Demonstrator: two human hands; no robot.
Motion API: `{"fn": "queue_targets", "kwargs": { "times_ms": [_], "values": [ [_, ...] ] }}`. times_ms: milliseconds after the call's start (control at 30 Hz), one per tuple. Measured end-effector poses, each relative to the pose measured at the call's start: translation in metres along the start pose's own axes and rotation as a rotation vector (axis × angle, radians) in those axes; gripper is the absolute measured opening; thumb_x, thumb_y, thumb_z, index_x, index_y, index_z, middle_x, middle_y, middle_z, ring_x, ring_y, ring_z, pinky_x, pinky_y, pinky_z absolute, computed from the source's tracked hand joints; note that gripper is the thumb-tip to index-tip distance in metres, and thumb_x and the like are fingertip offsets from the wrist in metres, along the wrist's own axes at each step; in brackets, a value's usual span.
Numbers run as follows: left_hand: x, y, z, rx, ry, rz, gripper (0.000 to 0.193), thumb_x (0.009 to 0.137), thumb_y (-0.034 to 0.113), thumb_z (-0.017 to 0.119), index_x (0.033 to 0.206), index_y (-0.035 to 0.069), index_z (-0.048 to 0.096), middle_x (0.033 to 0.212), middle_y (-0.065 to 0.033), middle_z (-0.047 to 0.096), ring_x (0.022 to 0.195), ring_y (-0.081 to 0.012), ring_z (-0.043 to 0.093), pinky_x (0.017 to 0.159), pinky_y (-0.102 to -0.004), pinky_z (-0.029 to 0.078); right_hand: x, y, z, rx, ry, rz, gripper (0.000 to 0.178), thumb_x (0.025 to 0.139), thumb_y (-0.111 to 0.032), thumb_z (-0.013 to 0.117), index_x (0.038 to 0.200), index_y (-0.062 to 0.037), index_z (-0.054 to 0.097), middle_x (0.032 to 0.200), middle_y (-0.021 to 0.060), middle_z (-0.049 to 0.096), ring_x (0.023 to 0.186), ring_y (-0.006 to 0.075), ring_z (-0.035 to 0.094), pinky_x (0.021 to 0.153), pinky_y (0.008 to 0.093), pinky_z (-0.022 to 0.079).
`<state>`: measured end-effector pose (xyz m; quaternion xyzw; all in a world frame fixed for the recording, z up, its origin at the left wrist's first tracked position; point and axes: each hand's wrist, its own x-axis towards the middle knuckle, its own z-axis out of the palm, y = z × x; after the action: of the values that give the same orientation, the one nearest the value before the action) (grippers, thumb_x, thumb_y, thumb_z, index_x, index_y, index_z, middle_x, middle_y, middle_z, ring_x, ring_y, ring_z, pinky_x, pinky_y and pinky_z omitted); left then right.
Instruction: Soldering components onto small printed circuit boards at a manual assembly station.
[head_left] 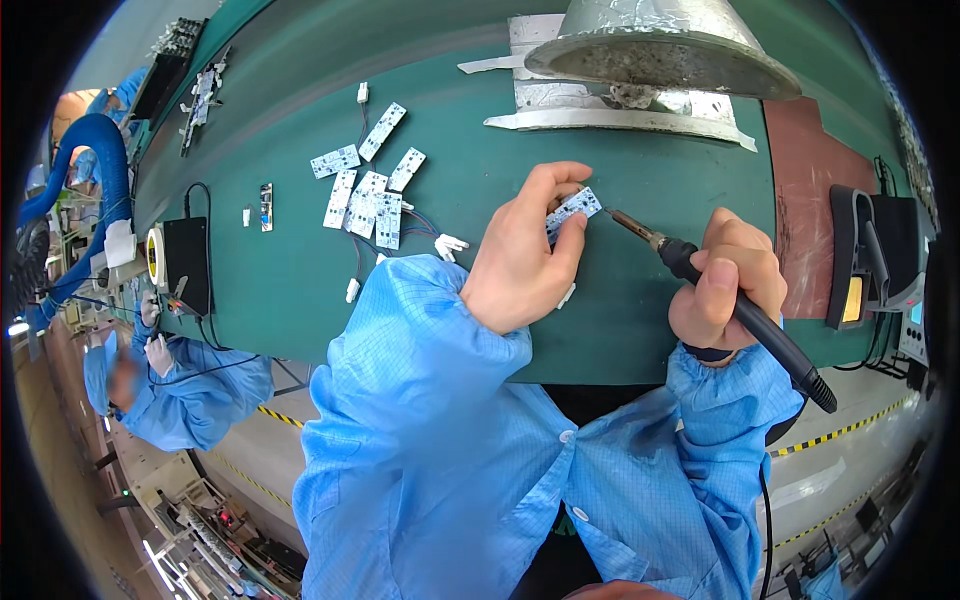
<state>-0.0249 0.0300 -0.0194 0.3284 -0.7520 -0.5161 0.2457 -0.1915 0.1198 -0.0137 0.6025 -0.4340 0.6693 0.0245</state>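
Between the thumb and fingers of my left hand (pixel 530 250) is a small white circuit board (pixel 574 208), tilted above the green mat. A white connector (pixel 566 296) shows just below that hand. My right hand (pixel 730 285) grips a soldering iron (pixel 745 310) by its black handle. The iron's metal tip points left, close to the board's right end; whether they touch I cannot tell. Left of my hands lies a loose pile of several similar circuit boards (pixel 366 203), with dark wires and white connectors (pixel 450 246) among them.
A metal fume hood (pixel 665 50) stands at the back over taped foil. On the right are a reddish-brown mat (pixel 800 220) and a soldering iron stand (pixel 852 260) with a yellow sponge. A black box (pixel 187 265) sits at left, near a co-worker in blue (pixel 190 385).
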Motion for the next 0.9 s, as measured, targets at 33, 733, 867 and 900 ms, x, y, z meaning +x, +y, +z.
{"fn": "queue_targets", "kwargs": {
  "times_ms": [33,733,867,900],
  "values": [
    [0.0,0.0003,0.0004,-0.002,-0.001,-0.002,0.034,0.086,0.001,0.053,0.12,0.001,0.047,0.108,-0.0225,0.061,0.104,-0.0348,0.06,0.088,-0.038,0.047,-0.0005,-0.0001,0.0002,-0.006,-0.005,-0.001,0.007,0.078,-0.001,0.053,0.074,0.0011,0.048,0.049,0.0045,0.042,0.038,0.0126,0.029,0.036,0.0285,0.022],
    [-0.0001,-0.0032,0.0017,0.016,0.018,0.021,0.033,0.085,0.001,0.054,0.118,0.002,0.048,0.105,-0.0209,0.061,0.102,-0.0361,0.06,0.083,-0.0401,0.049,-0.0032,-0.0005,0.006,-0.025,-0.054,0.045,0.009,0.08,-0.004,0.051,0.073,0.0002,0.047,0.05,0.0055,0.04,0.04,0.0124,0.029,0.038,0.029,0.022],
    [-0.0002,-0.0024,0.0019,0.004,0.014,0.005,0.033,0.085,0.001,0.054,0.118,0.001,0.048,0.106,-0.0212,0.061,0.102,-0.0363,0.061,0.083,-0.0399,0.049,-0.0027,-0.0022,0.0067,-0.067,-0.054,0.074,0.01,0.08,-0.006,0.048,0.072,-0.0007,0.046,0.051,0.0077,0.042,0.042,0.0119,0.03,0.039,0.0287,0.023],
    [-0.0003,-0.0023,0.0021,-0.007,0.012,-0.001,0.033,0.085,0.001,0.053,0.118,0.001,0.047,0.106,-0.0214,0.061,0.101,-0.0363,0.061,0.083,-0.0399,0.049,-0.0028,-0.0022,0.0067,-0.067,-0.055,0.074,0.01,0.08,-0.006,0.048,0.072,-0.0007,0.046,0.051,0.0077,0.042,0.042,0.0119,0.03,0.039,0.0287,0.023]
  ]
}}
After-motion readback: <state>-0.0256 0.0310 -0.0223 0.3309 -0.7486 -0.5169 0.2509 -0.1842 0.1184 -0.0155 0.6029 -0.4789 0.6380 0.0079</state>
